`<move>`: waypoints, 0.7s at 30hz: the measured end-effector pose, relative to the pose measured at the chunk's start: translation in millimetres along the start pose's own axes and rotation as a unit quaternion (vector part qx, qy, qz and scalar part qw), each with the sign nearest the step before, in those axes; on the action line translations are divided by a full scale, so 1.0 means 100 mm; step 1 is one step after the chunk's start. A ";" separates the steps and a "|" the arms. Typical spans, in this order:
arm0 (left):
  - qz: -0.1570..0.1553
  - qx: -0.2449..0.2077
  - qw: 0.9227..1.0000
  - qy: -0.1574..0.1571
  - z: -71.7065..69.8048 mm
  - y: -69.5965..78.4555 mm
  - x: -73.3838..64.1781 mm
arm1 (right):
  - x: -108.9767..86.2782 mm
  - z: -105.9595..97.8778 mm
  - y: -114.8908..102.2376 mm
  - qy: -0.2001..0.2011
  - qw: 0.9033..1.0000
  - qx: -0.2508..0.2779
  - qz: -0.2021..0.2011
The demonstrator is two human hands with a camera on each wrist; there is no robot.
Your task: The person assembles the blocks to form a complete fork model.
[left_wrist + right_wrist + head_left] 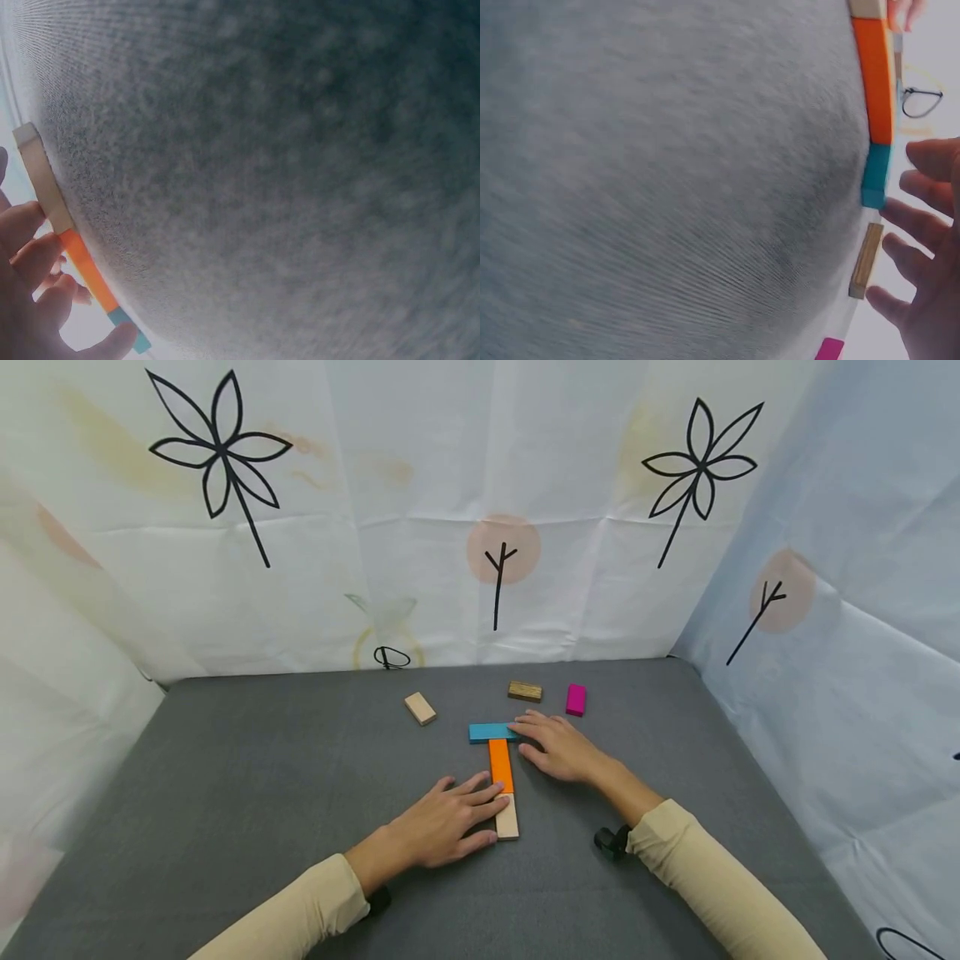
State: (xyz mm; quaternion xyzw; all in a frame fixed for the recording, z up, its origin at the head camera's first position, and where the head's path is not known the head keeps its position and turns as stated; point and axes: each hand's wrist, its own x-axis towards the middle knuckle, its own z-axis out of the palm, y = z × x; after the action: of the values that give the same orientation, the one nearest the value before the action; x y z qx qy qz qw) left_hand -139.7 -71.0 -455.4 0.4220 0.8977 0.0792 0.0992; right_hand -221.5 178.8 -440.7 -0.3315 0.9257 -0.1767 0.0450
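Both sleeves [292, 914]: light tan, coming in from the near side over the gray tabletop [262, 793].
Left hand [450, 820]: fingers spread and loose, two fingertips touching the near pale block [507, 824] and the orange block [499, 760] where they meet.
Near pale block: flat at the bottom of a big T, its far end touching the orange block.
Orange block: in the middle of the T's leg, its far end touching the blue block [487, 732].
Right hand [562, 753]: apart from the left hand, fingers spread, fingertips on the blue block's right end.
Blue block: lying sideways, like the top of the T.
Far pale block [420, 708]: lying slanted, past the blue block on the left.
Pink block [576, 701]: just past the right hand.
Brown block [524, 692]: past the blue block, left of the pink block.
Cloth wall [435, 468]: white, at the back, with black flower drawings [222, 449].
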 end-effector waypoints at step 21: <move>0.000 0.000 1.000 0.001 -0.01 0.00 -0.02 | 0.27 -0.06 0.18 0.054 0.993 -0.011 0.101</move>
State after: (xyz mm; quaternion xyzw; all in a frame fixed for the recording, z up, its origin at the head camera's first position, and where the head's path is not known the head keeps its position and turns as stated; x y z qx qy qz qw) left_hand -138.6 -72.2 -454.2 0.4221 0.8977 0.0794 0.0978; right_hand -254.3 176.3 -440.3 -0.2265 0.9575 -0.1783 0.0094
